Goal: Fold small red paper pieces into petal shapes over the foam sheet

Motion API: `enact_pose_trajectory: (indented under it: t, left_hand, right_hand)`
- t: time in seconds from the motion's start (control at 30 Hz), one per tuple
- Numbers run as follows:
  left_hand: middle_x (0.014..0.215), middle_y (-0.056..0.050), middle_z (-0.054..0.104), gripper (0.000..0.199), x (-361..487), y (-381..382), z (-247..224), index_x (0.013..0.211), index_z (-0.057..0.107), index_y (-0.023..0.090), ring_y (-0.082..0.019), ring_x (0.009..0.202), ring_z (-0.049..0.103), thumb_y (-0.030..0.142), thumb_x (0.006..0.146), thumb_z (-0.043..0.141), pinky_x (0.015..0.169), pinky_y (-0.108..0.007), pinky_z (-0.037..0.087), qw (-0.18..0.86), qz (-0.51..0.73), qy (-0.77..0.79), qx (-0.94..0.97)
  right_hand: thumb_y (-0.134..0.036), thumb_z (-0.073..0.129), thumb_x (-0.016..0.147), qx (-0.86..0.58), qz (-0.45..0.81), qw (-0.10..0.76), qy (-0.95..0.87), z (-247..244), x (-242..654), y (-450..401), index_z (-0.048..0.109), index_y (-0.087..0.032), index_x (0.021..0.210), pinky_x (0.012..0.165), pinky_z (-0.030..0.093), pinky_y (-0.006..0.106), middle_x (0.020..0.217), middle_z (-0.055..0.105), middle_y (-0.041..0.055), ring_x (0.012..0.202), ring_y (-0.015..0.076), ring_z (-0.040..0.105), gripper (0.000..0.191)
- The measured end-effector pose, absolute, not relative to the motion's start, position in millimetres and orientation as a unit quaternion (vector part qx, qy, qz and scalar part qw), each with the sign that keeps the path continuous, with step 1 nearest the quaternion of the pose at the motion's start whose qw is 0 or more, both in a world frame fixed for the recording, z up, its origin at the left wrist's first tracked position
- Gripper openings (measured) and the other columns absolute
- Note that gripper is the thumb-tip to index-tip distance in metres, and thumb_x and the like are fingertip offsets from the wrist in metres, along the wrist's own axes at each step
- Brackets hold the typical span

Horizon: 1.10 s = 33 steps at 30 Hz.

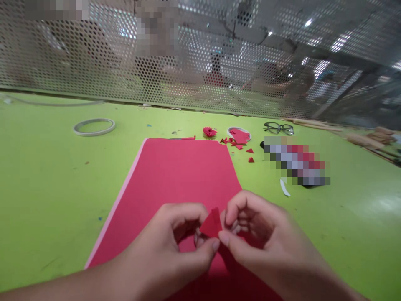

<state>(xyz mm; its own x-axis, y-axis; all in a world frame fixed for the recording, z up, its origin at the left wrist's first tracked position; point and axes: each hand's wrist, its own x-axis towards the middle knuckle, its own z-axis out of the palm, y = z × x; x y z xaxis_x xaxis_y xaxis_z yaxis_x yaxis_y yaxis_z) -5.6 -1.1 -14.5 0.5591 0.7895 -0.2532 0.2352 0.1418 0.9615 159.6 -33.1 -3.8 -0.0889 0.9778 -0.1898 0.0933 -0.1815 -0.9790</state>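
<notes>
A small folded piece of red paper (211,224), roughly triangular, is held up between my two hands. My left hand (184,238) pinches its lower left side, thumb toward me. At its right edge my right hand (253,230) grips with thumb and fingertips, the other fingers curled. Beneath both hands lies a stack of large red paper sheets (184,175) with a pale edge on the left. Beyond the stack sits a round pleated red paper piece (209,132), and small red folded triangles (249,151) are scattered to its right.
A roll of white tape (94,127) lies at the far left. Right of the stack are a tape ring with red scraps (230,131), eyeglasses (278,128), a blurred-out dark-edged object (294,163) and a white paper strip (285,187). A perforated metal panel (188,83) borders the green table (46,188); people show behind it.
</notes>
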Motion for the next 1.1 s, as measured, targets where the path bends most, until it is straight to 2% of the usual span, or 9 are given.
enact_pose_trajectory:
  t: [0.1,0.27,0.43,0.53,0.67,0.77,0.87,1.1]
  left_hand:
    - [0.064,0.005,0.047,0.018,-7.8,-1.6,-18.6,0.064,0.049,0.021,-0.016,0.068,0.046,0.024,0.076,0.061,0.064,-0.027,0.039,0.654,0.232,0.399,0.6]
    - [0.065,0.005,0.046,0.02,-8.8,-1.3,-19.2,0.064,0.045,0.022,-0.015,0.069,0.045,0.024,0.075,0.062,0.065,-0.026,0.039,0.668,0.228,0.399,0.585]
    - [0.062,0.004,0.046,0.021,-4.7,-3.0,-9.7,0.06,0.044,0.022,-0.015,0.063,0.044,0.028,0.074,0.06,0.059,-0.027,0.037,0.631,0.185,0.424,0.623]
    - [0.06,0.004,0.044,0.024,-4.9,-2.9,-6.6,0.061,0.047,0.022,-0.015,0.059,0.041,0.034,0.08,0.054,0.055,-0.026,0.035,0.612,0.201,0.411,0.644]
    - [0.062,0.002,0.05,0.03,-6.1,-0.2,-5.6,0.062,0.052,0.02,-0.015,0.06,0.045,0.032,0.087,0.042,0.057,-0.026,0.036,0.597,0.223,0.397,0.66]
    - [0.061,0.002,0.049,0.029,-6.2,0.8,-6.6,0.06,0.049,0.02,-0.015,0.061,0.045,0.029,0.087,0.042,0.058,-0.026,0.036,0.578,0.216,0.396,0.68]
    - [0.061,0.002,0.05,0.03,-7.1,0.0,-9.4,0.058,0.046,0.021,-0.016,0.062,0.047,0.028,0.087,0.041,0.06,-0.026,0.036,0.57,0.218,0.378,0.696]
    - [0.055,0.005,0.036,0.03,-8.9,0.1,-12.6,0.055,0.032,0.022,-0.013,0.054,0.037,0.022,0.084,0.041,0.053,-0.026,0.03,0.558,0.241,0.35,0.713]
  right_hand:
    - [-0.011,0.064,0.067,-0.54,0.564,0.411,-0.471,-0.7,156.0,-34.6,0.05,-0.023,0.07,0.054,0.042,0.02,0.065,0.054,-0.0068,0.058,0.009,0.05,0.02]
    - [-0.01,0.067,0.066,-0.523,0.59,0.426,-0.444,-2.1,153.2,-33.7,0.054,-0.023,0.074,0.061,0.046,0.02,0.068,0.057,-0.0062,0.063,0.0098,0.055,0.02]
    - [-0.004,0.064,0.064,-0.507,0.59,0.445,-0.444,-2.4,155.7,-33.4,0.054,-0.023,0.074,0.055,0.044,0.016,0.064,0.056,-0.0082,0.058,0.0079,0.051,0.023]
    - [-0.006,0.066,0.064,-0.522,0.575,0.428,-0.461,-0.3,157.8,-35.2,0.06,-0.023,0.08,0.056,0.047,0.019,0.064,0.058,-0.0067,0.059,0.0098,0.054,0.024]
    - [-0.01,0.062,0.069,-0.538,0.51,0.405,-0.536,-1.6,157.9,-36.2,0.063,-0.024,0.082,0.058,0.05,0.022,0.066,0.062,-0.0043,0.061,0.0127,0.059,0.019]
    - [-0.015,0.058,0.075,-0.542,0.46,0.406,-0.575,-4.1,158.0,-34.8,0.062,-0.024,0.076,0.056,0.053,0.021,0.063,0.063,-0.0038,0.06,0.0132,0.062,0.01]
    - [-0.013,0.056,0.078,-0.543,0.386,0.4,-0.63,-5.3,160.0,-33.6,0.061,-0.024,0.073,0.055,0.054,0.02,0.062,0.066,-0.0039,0.057,0.0125,0.064,0.013]
    - [-0.004,0.053,0.083,-0.459,0.148,0.41,-0.774,-4.7,163.3,-34.7,0.058,-0.021,0.074,0.055,0.05,0.019,0.065,0.065,-0.0019,0.057,0.0115,0.062,0.02]
